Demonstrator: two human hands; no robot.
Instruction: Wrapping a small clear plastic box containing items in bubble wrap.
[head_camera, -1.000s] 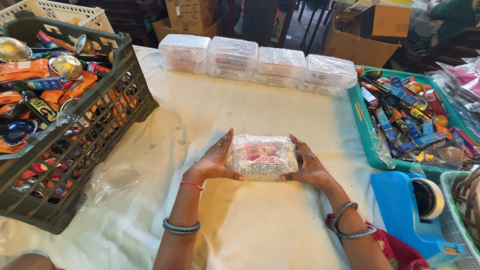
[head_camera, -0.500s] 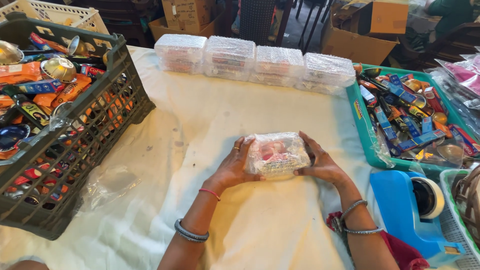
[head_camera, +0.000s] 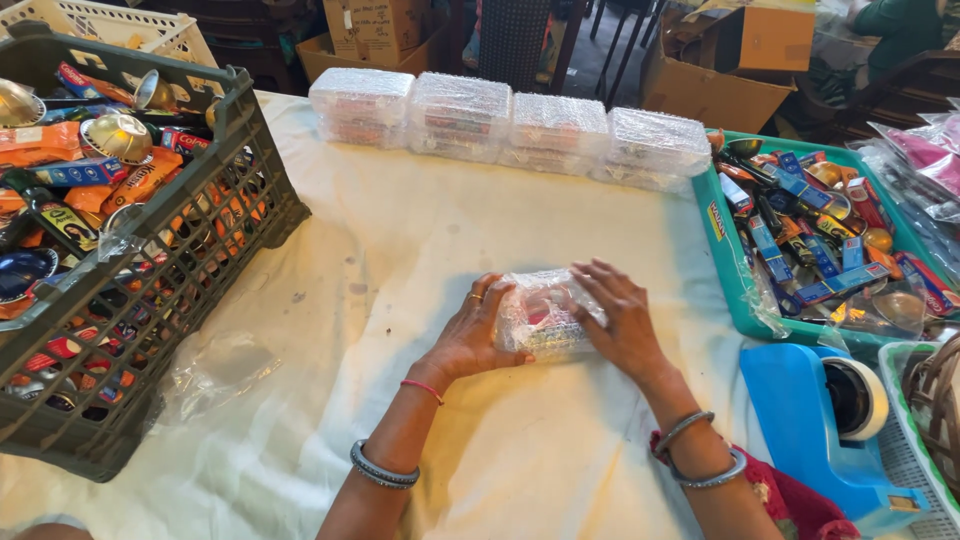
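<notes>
Where both hands (head_camera: 545, 325) clasp, a bubble-wrapped packet (head_camera: 535, 320).

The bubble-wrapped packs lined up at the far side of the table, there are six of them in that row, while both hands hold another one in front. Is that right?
Not quite: the head view shows four bubble-wrapped packs in the far row, not six. The rest holds: the left hand and right hand hold another wrapped pack in front, on the white-covered table.

Bright even daylight, soft shadows, sharp focus, slight edge distortion.
</notes>
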